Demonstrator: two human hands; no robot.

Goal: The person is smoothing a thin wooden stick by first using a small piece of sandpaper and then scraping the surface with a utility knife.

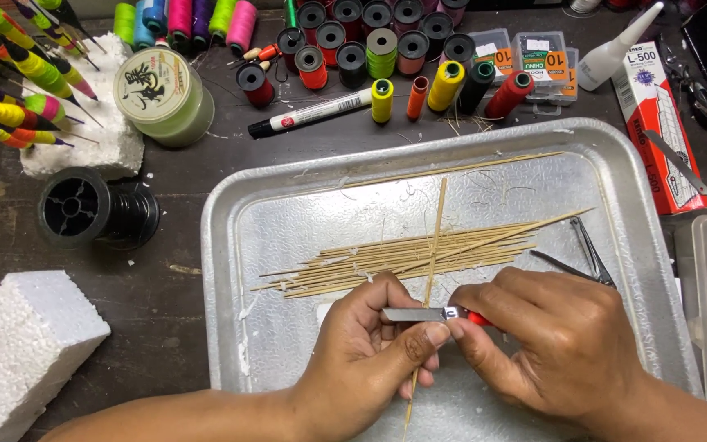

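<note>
My left hand (370,348) pinches a thin bamboo stick (437,233) that stands nearly upright in the view over a metal tray (239,245). My right hand (554,340) grips a red-handled utility knife (431,314), its blade lying across the stick, with my left thumb on the blade's back. A bundle of several similar bamboo sticks (386,258) lies across the tray just beyond my hands.
Black tweezers (589,254) lie in the tray at right. Thread spools (370,49), a white marker (312,112), a glue bottle (615,51) and a red box (656,123) crowd the back. White foam blocks (18,348), painted floats (18,74), and a black spool (92,209) stand left.
</note>
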